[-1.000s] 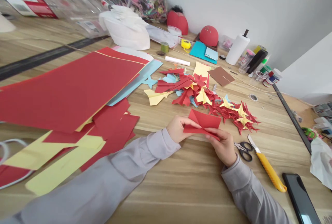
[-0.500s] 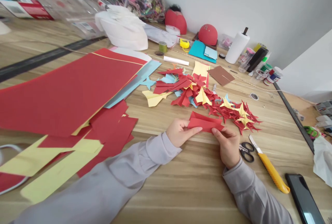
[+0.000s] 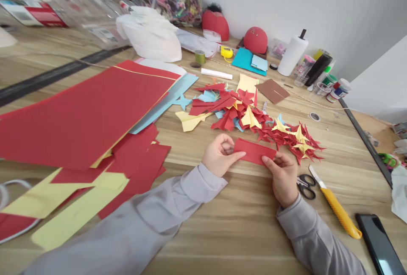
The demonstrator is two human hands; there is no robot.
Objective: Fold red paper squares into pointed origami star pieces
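A folded red paper (image 3: 254, 151) is held up between both hands above the wooden table. My left hand (image 3: 219, 155) pinches its left end, thumb on the near face and fingers curled behind. At the right end, my right hand (image 3: 283, 177) grips the paper between thumb and fingers. Just beyond lies a heap of folded red paper pieces (image 3: 227, 118), with a yellow folded one (image 3: 250, 118) among them. Black-handled scissors (image 3: 307, 186) rest to the right of my right hand, beside a yellow utility knife (image 3: 340, 213).
Large red sheets (image 3: 85, 113) cover the left, with yellow strips (image 3: 79, 211) nearer me. A phone (image 3: 378, 241) lies at the lower right. Farther back are a brown card (image 3: 272, 91), a teal folder (image 3: 244, 60), a white roll (image 3: 292, 57) and a white cloth bundle (image 3: 151, 37).
The red paper's open fold has come together, and it now looks flatter, its broad face turned toward me. My right hand has shifted slightly right in view.
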